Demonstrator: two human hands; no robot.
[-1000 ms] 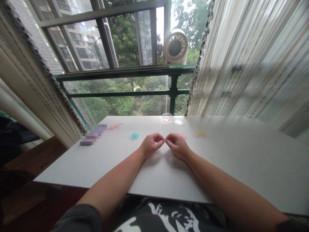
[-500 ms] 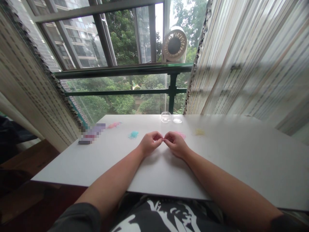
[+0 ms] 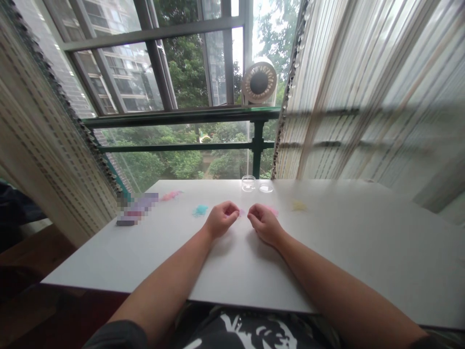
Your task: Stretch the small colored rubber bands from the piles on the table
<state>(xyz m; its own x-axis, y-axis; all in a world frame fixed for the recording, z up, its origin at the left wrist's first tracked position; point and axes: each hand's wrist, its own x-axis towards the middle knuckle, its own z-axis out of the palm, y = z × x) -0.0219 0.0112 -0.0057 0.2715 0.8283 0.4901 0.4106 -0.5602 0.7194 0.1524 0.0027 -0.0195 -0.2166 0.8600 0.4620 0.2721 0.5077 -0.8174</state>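
Observation:
Just above the white table, my left hand [image 3: 222, 219] is closed in a pinch, thumb against fingers. A short gap separates it from my right hand [image 3: 265, 224], which is curled in a similar pinch. Whatever the fingertips hold is too small to make out. Between and behind the hands shows a little purple patch of loose bits [image 3: 241, 212]. A pink heap of loose bits [image 3: 272, 211] is partly hidden behind my right hand. To the left of my left hand lies a turquoise heap [image 3: 200, 210] of the same fine stuff.
A yellow heap [image 3: 300, 206] lies to the right, a pink-orange one [image 3: 170, 195] at the back left. Near the far edge stand a clear round jar [image 3: 248, 184] and a clear flat disc [image 3: 266, 189]. A blurred-out purplish object [image 3: 138, 209] lies left. Beyond is a white fan [image 3: 259, 82].
My hands, whose fingertips met before, have drawn slightly apart, and the purple patch shows between them. The camera view has tilted up a little.

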